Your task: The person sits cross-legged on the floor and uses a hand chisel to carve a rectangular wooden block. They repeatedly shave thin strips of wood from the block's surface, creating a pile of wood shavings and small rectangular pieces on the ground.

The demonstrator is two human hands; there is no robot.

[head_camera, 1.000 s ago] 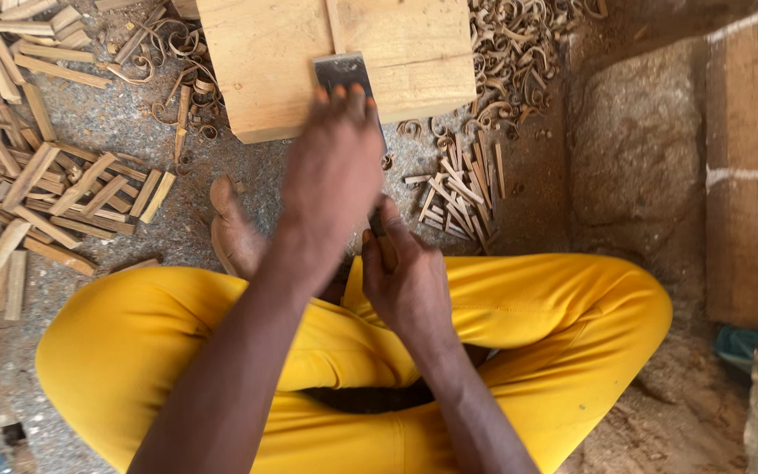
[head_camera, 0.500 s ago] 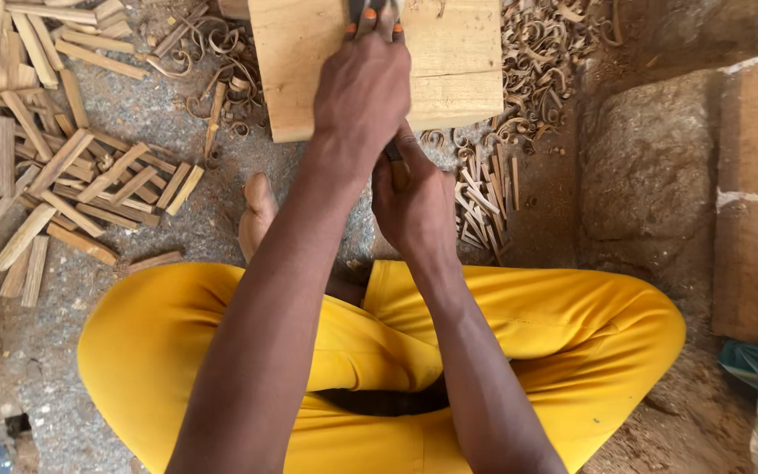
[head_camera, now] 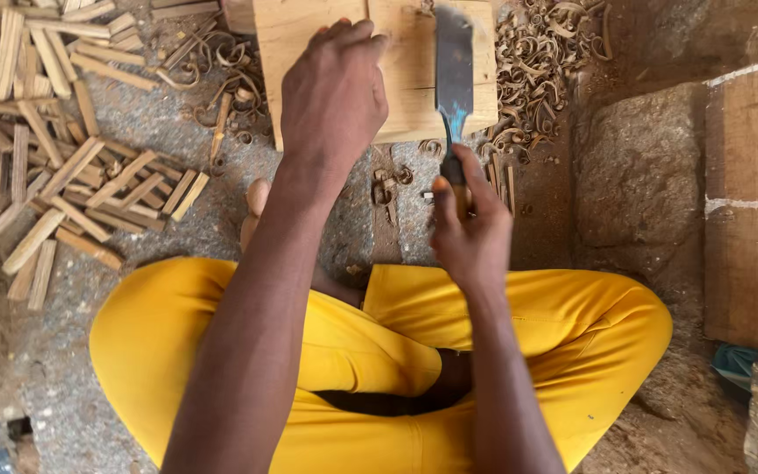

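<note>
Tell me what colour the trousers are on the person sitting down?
Bright yellow trousers, plain with no pattern, seen best in the head view.

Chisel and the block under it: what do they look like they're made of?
Chisel: broad flat blade looks like dark, dull metal with blue staining near the neck; the handle is hidden in the right hand. Block: pale bare wood with visible grain and no apparent coating, left hand resting on it. Curled shavings beside it match.
</note>
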